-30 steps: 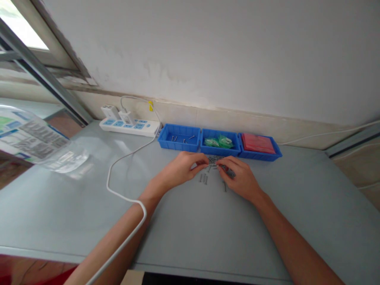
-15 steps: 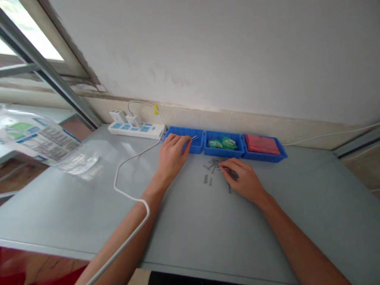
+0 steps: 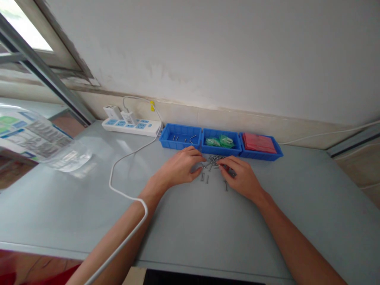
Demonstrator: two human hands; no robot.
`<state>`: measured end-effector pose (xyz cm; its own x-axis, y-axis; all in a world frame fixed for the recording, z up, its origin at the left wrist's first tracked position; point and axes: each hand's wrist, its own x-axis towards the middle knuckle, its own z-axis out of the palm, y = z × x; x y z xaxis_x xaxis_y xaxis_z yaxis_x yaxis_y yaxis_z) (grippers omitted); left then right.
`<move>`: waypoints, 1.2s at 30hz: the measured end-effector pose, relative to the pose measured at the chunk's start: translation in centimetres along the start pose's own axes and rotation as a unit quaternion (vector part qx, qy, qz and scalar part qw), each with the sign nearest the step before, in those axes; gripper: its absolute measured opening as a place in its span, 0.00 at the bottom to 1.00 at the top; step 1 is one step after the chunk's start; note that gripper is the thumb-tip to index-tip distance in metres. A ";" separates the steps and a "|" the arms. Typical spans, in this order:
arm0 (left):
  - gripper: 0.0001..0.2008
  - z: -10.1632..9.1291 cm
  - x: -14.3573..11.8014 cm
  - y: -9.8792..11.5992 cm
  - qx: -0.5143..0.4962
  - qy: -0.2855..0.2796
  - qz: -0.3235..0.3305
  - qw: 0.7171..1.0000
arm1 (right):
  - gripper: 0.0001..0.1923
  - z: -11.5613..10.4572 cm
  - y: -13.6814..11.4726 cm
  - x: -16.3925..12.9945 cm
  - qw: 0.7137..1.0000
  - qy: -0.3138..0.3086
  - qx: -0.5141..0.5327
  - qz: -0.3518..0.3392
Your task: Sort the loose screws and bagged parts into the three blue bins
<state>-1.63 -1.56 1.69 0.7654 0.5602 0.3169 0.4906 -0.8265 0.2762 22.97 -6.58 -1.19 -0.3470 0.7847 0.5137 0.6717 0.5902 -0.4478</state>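
Left hand [image 3: 184, 166]: parted between thumb and fingers, low at the left edge of the pile; whether touching a screw, cannot tell.
Right hand [image 3: 242, 176]: curled at the pile's right edge, thumb and forefinger close together; whether gripping a screw, cannot tell.
Screw pile [image 3: 214, 159]: heaped on the bench [image 3: 208, 229] between both hands, just in front of the middle tray [image 3: 219, 151].
Stray screws [image 3: 202, 177]: lying just nearer than the pile, with one more near the right thumb.
Left tray [image 3: 170, 144]: blue, holding a few scattered screws.
Middle tray: blue, holding green packets [image 3: 226, 141].
Right tray [image 3: 261, 156]: blue, holding red packets [image 3: 259, 143], laid flat.
Power strip [image 3: 154, 129]: white, left of the trays.
Clear bottle [image 3: 68, 156]: far left.
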 end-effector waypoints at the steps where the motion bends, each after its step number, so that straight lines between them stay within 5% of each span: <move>1: 0.09 0.2 0.0 -0.2 -0.003 -0.011 -0.003 1.000 | 0.10 0.0 0.0 0.0 1.000 -0.001 -0.001 0.000; 12: 0.07 0.5 0.2 -0.9 0.013 -0.038 -0.070 0.997 | 0.09 0.0 0.1 -0.1 1.000 0.005 -0.004 -0.001; 19: 0.06 0.5 0.2 -0.5 -0.019 0.094 -0.025 0.995 | 0.08 0.1 0.1 0.0 1.000 0.005 -0.002 -0.005; 24: 0.08 0.5 0.3 -0.2 -0.024 0.138 0.022 0.990 | 0.09 0.0 -0.1 0.0 1.000 0.004 -0.002 -0.003; 36: 0.08 1.1 0.1 -2.1 0.066 0.278 -0.060 0.956 | 0.09 0.3 -0.1 0.0 1.000 0.004 0.001 -0.002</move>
<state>-2.08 0.16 0.19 0.3774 0.5645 0.7341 0.6380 -0.7331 0.2357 22.70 -6.60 -1.40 -0.3449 0.7809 0.5208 0.6695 0.5935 -0.4466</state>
